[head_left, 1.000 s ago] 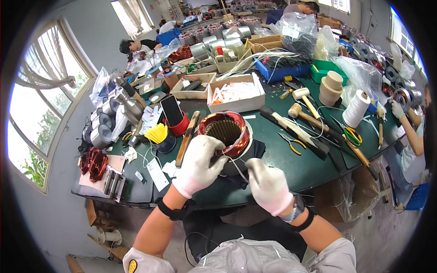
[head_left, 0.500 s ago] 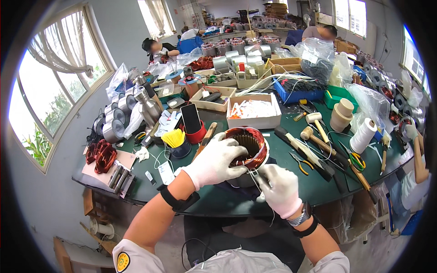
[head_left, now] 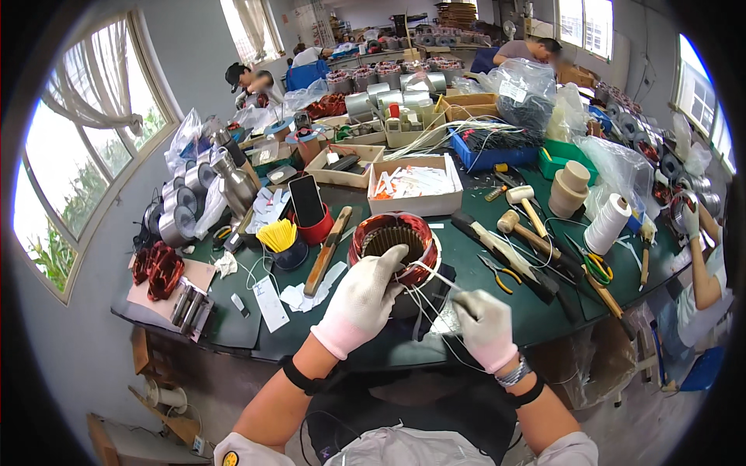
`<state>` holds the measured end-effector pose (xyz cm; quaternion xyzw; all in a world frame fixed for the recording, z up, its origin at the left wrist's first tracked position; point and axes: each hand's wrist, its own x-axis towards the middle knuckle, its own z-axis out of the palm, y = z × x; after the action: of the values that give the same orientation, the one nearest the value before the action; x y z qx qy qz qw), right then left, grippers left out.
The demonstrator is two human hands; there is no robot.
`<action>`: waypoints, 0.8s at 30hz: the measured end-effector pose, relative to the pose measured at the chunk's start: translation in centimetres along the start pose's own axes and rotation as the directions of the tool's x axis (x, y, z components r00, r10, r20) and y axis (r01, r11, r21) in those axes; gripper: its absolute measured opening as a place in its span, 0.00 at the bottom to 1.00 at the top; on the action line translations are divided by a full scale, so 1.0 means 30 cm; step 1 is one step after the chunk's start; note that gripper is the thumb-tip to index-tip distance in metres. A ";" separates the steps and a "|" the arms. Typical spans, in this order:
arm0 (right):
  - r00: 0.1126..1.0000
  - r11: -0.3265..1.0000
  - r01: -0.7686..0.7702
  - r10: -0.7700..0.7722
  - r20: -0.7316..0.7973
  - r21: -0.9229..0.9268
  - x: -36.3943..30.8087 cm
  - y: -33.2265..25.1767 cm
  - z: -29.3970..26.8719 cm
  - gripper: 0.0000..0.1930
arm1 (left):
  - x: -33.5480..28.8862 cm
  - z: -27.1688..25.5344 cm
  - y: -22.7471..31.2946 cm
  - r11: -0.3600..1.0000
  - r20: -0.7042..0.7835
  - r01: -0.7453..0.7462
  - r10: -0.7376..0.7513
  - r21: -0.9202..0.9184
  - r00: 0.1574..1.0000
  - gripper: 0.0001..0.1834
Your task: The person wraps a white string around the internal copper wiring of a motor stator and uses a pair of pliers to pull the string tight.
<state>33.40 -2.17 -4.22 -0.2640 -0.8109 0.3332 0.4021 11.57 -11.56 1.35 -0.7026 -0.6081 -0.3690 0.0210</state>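
Note:
A motor stator (head_left: 427,244) with red-brown copper windings stands upright on the table's near edge, its open bore facing up. My gloved left hand (head_left: 364,299) grips the near left of its winding ring, the thumb over the rim. To the right, my gloved right hand (head_left: 486,320) is closed on a white cord (head_left: 437,277), which stretches taut from the near side of the windings. Slack loops of thin white cord hang below, between the stator and my right hand. The fingertips of my left hand are partly hidden behind the stator.
Right of the stator lie pliers (head_left: 499,275), mallets (head_left: 522,203), scissors (head_left: 595,266) and a white thread cone (head_left: 608,225). Behind stands a box of paper strips (head_left: 416,203). Leftward are a wooden stick (head_left: 328,252), a phone (head_left: 307,199) and yellow sticks (head_left: 277,234). Other people work farther off.
My right hand has drawn away from the windings, pulling the white cord out to the right. My left hand has shifted from atop the ring to its near left side.

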 end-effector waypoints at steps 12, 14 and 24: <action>0.996 0.844 -0.050 0.004 0.087 0.534 0.083 -0.156 -0.095 0.11 | -0.006 0.007 -0.031 0.993 -0.072 -0.084 0.078 -0.082 0.994 0.25; 0.865 0.873 0.485 -0.489 -0.116 -0.060 0.157 -0.172 -0.156 0.15 | -0.004 0.010 -0.037 0.990 -0.105 -0.107 0.097 -0.094 0.990 0.24; 0.720 0.479 -0.357 0.688 0.091 -0.802 -1.101 0.560 -0.523 0.11 | 0.000 0.033 -0.044 0.973 -0.138 -0.221 0.212 -0.060 0.968 0.25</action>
<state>66.82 -9.29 -25.46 -0.5677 -0.8116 0.1315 -0.0417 10.92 -10.75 0.09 -0.7395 -0.5108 -0.4321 0.0745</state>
